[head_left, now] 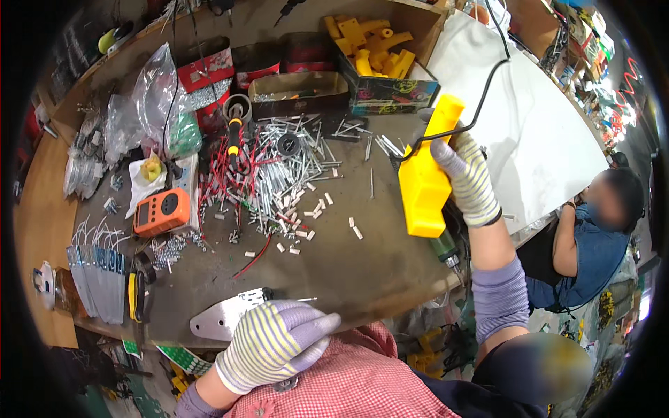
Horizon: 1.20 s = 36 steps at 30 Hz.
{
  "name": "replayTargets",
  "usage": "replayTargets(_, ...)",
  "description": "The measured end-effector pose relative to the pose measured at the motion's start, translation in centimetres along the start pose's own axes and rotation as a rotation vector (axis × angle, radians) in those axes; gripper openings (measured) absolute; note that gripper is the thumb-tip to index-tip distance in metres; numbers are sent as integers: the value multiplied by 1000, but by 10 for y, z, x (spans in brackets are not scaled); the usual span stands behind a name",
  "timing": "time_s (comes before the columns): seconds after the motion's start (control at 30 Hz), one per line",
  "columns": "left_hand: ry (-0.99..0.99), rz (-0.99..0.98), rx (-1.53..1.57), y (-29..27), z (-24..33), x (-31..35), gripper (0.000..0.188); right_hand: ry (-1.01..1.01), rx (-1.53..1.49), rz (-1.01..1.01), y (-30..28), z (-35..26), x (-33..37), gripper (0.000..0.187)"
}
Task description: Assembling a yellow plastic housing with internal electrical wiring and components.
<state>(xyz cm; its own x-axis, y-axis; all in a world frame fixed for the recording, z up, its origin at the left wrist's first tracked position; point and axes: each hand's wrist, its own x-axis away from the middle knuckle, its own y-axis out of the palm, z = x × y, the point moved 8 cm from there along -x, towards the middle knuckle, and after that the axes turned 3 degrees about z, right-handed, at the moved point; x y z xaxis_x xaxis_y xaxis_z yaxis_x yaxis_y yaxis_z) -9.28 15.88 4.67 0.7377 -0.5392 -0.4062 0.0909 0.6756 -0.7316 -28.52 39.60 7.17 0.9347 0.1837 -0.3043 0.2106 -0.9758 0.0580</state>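
My right hand (474, 177), in a striped glove, grips a yellow plastic housing (426, 198) with a long handle part, held above the right side of the workbench. A black cord (476, 115) runs across the housing and up over my fingers. Near the front edge, my gloved left hand (275, 343) is closed, its fingers bent together; whatever they may hold is hidden. Partly behind that hand lies a flat silver metal plate (221, 319) with holes and a dark end. The tip of a thin screw (306, 299) shows just beyond the fingers.
Screws (286, 164) and red wires are heaped mid-bench. An orange multimeter (162, 212), grey blades (101, 282) and yellow-black pliers (135, 296) lie left. A box of yellow housings (394, 90) stands behind. A green screwdriver (443, 249) is below my right hand; a person (589, 237) sits right.
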Motion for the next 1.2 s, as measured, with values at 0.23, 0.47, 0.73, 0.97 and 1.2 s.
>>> replayTargets(0.23,90,-15,-13,-2,9,-3,34,52,958,386,-40,0,35,60)
replayTargets(0.47,97,47,-298,-6,36,-22,59,-409,866,401,71,-14,86,81)
replayTargets(0.73,78,458,-135,-33,15,6,83,-2,-418,-331,93,-21,105,90)
replayTargets(0.97,-98,393,304,-8,35,-16,87,46,-583,-235,139,-7,147,103)
replayTargets(1.2,-381,115,760,35,-16,-19,68,-321,-180,87,112,3,160,90)
